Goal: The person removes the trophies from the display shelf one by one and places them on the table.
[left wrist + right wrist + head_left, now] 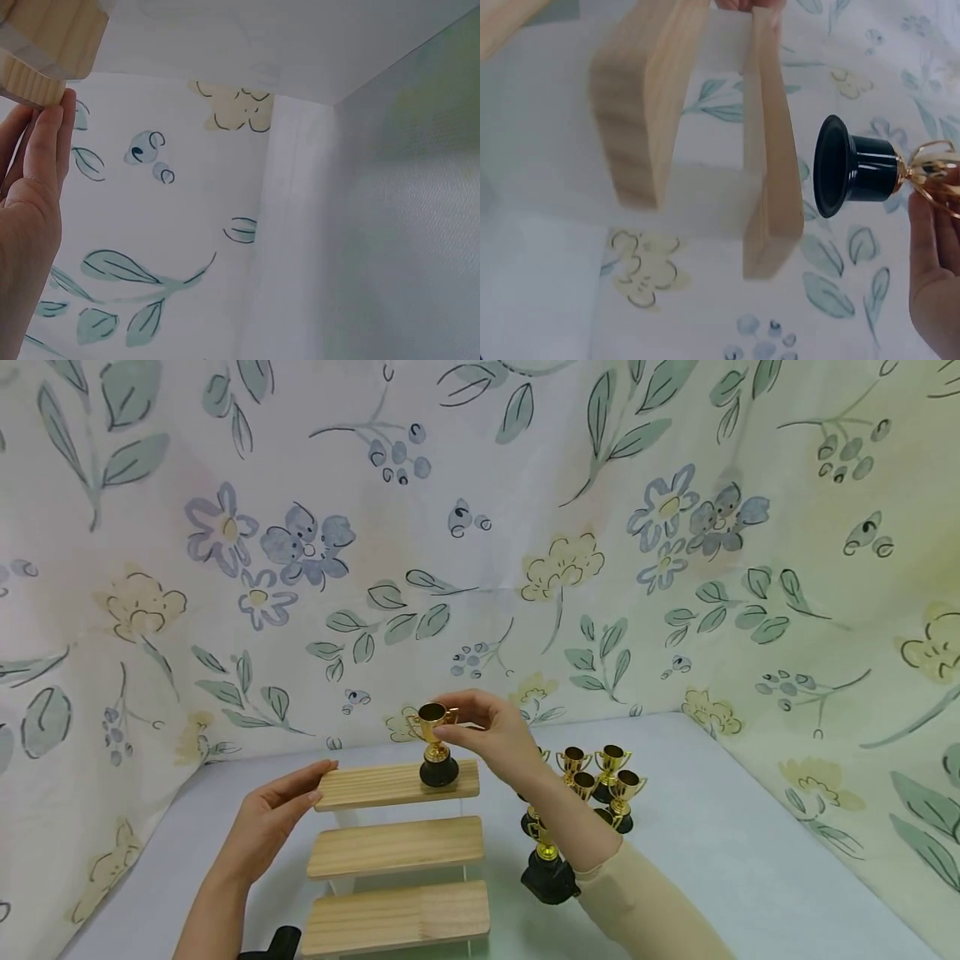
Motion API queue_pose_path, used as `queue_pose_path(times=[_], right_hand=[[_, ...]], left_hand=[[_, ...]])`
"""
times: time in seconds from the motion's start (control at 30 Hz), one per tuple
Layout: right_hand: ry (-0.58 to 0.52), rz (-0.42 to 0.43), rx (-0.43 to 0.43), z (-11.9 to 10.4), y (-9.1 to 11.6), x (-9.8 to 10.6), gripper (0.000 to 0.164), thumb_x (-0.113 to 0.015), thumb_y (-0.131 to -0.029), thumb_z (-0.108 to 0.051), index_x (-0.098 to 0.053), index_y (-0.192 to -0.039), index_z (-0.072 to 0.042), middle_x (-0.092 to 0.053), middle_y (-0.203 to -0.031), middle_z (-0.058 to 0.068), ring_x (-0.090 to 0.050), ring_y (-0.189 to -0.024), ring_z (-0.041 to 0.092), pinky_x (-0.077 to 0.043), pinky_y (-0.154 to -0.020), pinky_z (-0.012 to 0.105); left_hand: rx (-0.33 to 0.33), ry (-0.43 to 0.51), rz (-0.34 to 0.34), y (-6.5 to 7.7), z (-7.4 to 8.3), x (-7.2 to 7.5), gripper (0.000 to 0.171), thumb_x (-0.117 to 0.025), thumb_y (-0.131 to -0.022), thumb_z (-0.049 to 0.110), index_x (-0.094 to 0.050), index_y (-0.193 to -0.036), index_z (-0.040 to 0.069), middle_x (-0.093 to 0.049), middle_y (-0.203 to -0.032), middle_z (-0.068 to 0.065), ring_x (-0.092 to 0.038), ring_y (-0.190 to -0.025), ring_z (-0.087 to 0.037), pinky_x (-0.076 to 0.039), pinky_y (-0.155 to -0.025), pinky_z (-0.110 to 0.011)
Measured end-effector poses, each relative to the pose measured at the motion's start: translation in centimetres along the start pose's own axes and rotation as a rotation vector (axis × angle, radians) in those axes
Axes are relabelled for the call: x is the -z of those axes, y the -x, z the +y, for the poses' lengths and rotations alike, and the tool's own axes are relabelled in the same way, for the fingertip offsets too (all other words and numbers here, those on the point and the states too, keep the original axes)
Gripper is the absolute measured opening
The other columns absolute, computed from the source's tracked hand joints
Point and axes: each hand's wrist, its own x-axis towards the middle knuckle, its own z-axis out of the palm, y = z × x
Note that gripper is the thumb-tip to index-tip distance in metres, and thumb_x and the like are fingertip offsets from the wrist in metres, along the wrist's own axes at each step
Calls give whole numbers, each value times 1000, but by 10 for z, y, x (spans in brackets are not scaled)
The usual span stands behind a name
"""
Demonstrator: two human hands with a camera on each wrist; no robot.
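Observation:
My right hand (495, 735) pinches a small gold trophy cup (432, 720) with a black base by its cup part. The trophy is upright over the right part of the top board (367, 787) of a three-step wooden display stand. In the right wrist view, a gap shows between the trophy's black base (874, 169) and the board (776, 150). My left hand (262, 827) holds the left end of that top board, thumb in front and fingers behind. The left wrist view shows its fingers (49, 146) against the board's end.
A group of similar gold trophies (626, 789) stands on the white table (735, 827) right of the stand, partly hidden by my right forearm. The middle board (397, 847) and lower board (397, 917) step down toward me. A floral cloth (480, 543) hangs behind.

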Motion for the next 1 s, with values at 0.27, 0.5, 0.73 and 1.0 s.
queue_pose_path(times=[0.27,0.5,0.73,1.0], right_hand=[[54,52,0,6,21,35,34,-74,-89,-18,-67,-123,-17,-69,-115,9,-70,-96,10,-59,-85,24],[37,82,-30,13,32,53,37,-74,-89,-19,-66,-124,-14,-66,-109,-7,-68,-94,6,-59,-83,22],[65,106,-51,22,42,69,38,-74,-89,-20,-65,-125,-14,-67,-107,-12,-68,-92,6,-59,-83,21],[126,154,-57,30,64,97,38,-73,-90,-21,-65,-126,-12,-66,-110,-15,-65,-94,4,-58,-76,21]], left_hand=[[-15,17,-27,0,1,-1,46,-47,-100,-5,-42,-145,-8,-61,-136,17,-57,-124,7,-43,-100,-2],[12,19,1,3,1,1,46,-45,-99,-8,-40,-145,-10,-62,-135,18,-57,-123,6,-44,-100,-3],[4,35,-1,5,-1,2,46,-45,-99,-7,-40,-145,-10,-62,-135,18,-57,-124,6,-43,-102,-4],[13,-8,-2,1,2,1,45,-44,-100,-6,-40,-145,-10,-62,-136,18,-56,-124,7,-44,-98,-3]])
